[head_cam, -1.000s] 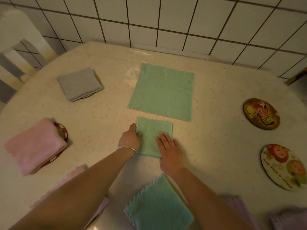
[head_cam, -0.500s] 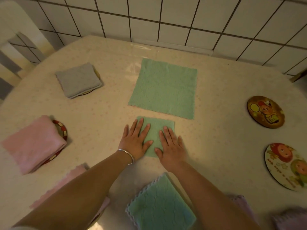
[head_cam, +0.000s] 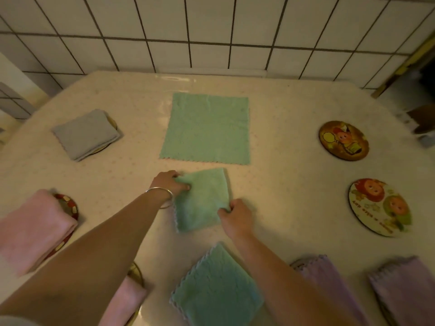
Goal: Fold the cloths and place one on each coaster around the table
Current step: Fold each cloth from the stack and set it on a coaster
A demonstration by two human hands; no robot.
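Note:
A folded green cloth lies in the middle of the table. My left hand grips its upper left edge, and my right hand pinches its lower right edge. Behind it a larger green cloth lies spread flat. Two bare picture coasters sit at the right: a brown one and a white one. A grey folded cloth and a pink folded cloth each rest on a coaster at the left. Another folded green cloth lies near me.
Two purple folded cloths lie at the near right, and a pink one at the near left under my arm. A tiled wall backs the table. A chair stands at the far left.
Both hands lay flat on the folded green cloth; now their fingers are curled on its left and right edges, and the cloth sits turned slightly.

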